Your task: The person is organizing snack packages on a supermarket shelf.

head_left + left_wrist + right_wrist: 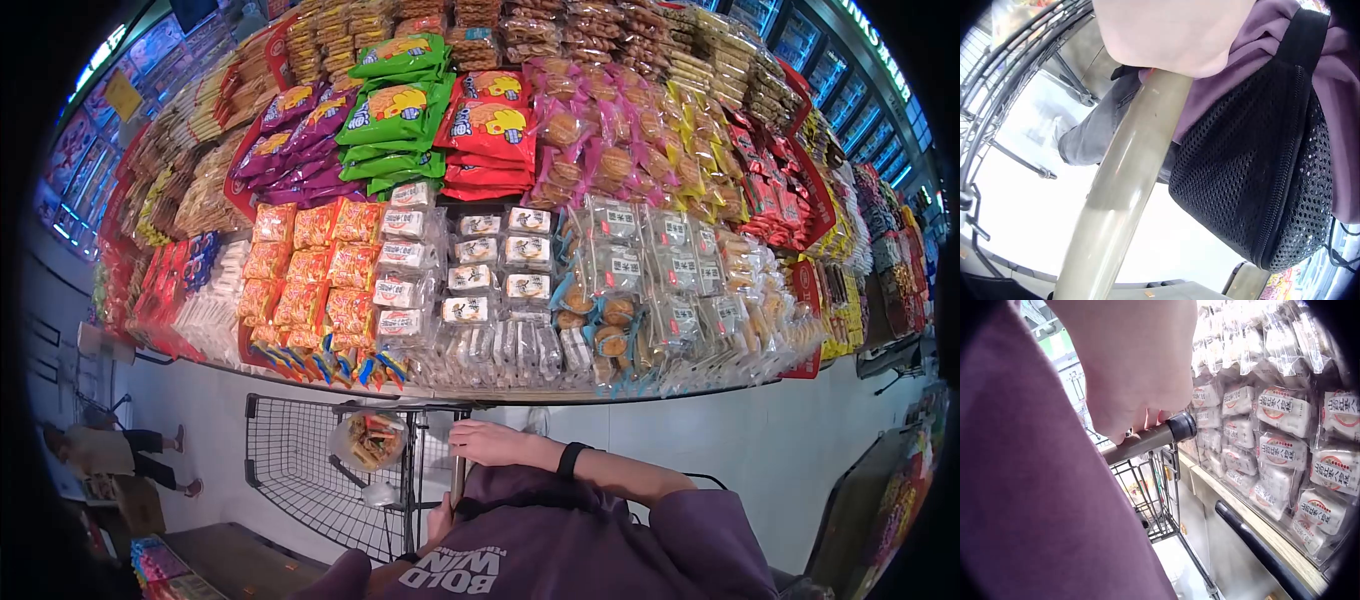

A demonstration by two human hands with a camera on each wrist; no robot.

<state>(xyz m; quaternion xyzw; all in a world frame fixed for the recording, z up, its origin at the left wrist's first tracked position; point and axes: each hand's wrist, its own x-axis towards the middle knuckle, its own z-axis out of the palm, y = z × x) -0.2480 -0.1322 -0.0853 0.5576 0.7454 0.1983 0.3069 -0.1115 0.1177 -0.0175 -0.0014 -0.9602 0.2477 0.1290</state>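
The right hand [485, 441], with a black band on its wrist, grips the upper end of a shopping cart's handle [458, 480]. Lower on the same handle is the left hand [438, 520], partly hidden by the purple shirt. In the left wrist view, the left hand [1172, 34] covers the top of the pale handle bar [1125, 181]; its fingertips are not visible. The right wrist view shows the right hand [1132, 362] with fingers curled over the handle [1141, 442] beside its black end cap. A clear bag of snacks [372, 441] sits in the wire cart [290, 450].
A wide display of packaged snacks [400, 290] stands in front, its edge close to the cart. Someone [100, 451] is at the left by a carton [138, 503]. A black mesh bag [1241, 162] hangs against the shirt. More shelves stand at the lower right.
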